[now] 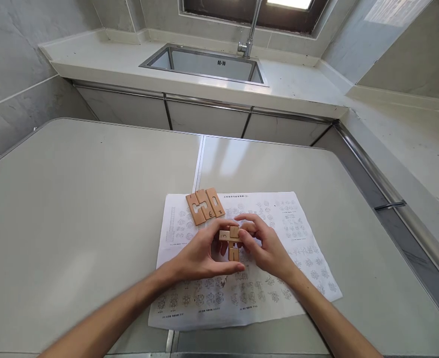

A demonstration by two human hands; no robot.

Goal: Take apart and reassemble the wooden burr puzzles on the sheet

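Over the printed sheet, several interlocked wooden puzzle pieces (234, 254) form a small block with a crosspiece near its top. My left hand (204, 251) curves around the left side of this block, index finger along its far side and thumb stretched beneath the near end. From the right, my right hand (262, 246) pinches the block's upper right end between thumb and fingers. Parts of the block are covered by my fingers. Beyond my hands lie three flat notched wooden pieces (206, 211) side by side, with dark marks on them.
A white paper sheet (242, 311) printed with small line diagrams lies under my hands on the pale table (73, 209). A seam (199, 161) runs across the table. Past its far edge stand a counter (107, 67), a sink (204, 74) and a faucet (247, 47).
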